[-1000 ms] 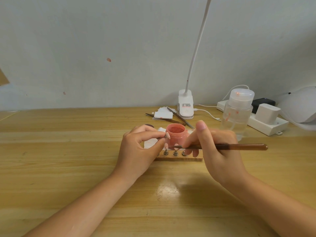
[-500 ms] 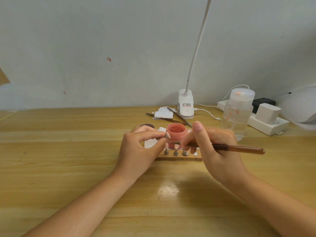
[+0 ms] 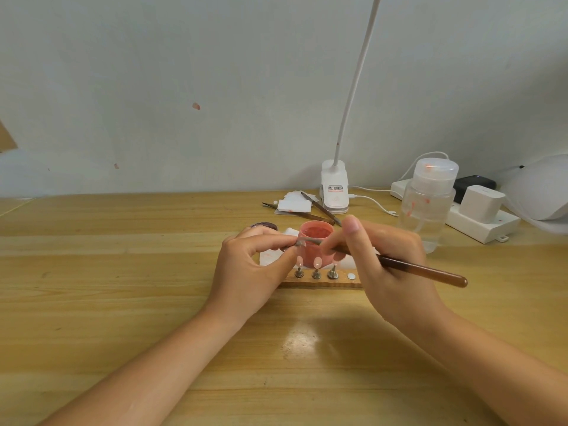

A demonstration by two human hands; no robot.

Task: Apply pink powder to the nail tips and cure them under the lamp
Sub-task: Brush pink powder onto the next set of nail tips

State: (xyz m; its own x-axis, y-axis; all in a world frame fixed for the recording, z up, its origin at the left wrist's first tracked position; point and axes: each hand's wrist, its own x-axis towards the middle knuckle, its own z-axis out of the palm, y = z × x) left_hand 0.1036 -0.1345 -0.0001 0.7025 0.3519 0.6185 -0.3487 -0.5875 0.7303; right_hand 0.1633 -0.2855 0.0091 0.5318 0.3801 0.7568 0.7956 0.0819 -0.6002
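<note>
The round pink powder jar [image 3: 316, 241] stood open on the glossy wooden table [image 3: 123, 272], just behind a flat wooden holder [image 3: 319, 282] bearing small metal stands with oval nail tips [image 3: 317, 262]. Left of the jar, the left hand [image 3: 249, 272] pinched one nail tip between thumb and forefinger. The right hand [image 3: 387, 265] gripped a slender brown brush [image 3: 421, 269], its tip touching that nail.

A white clip lamp [image 3: 335, 192] stands at the back of the wooden tabletop [image 3: 123, 272]. Just left of the clip lamp lie white pads [image 3: 293, 205] and tweezers [image 3: 319, 207]. To its right stand a clear pump bottle [image 3: 428, 204] and a white power strip [image 3: 479, 219].
</note>
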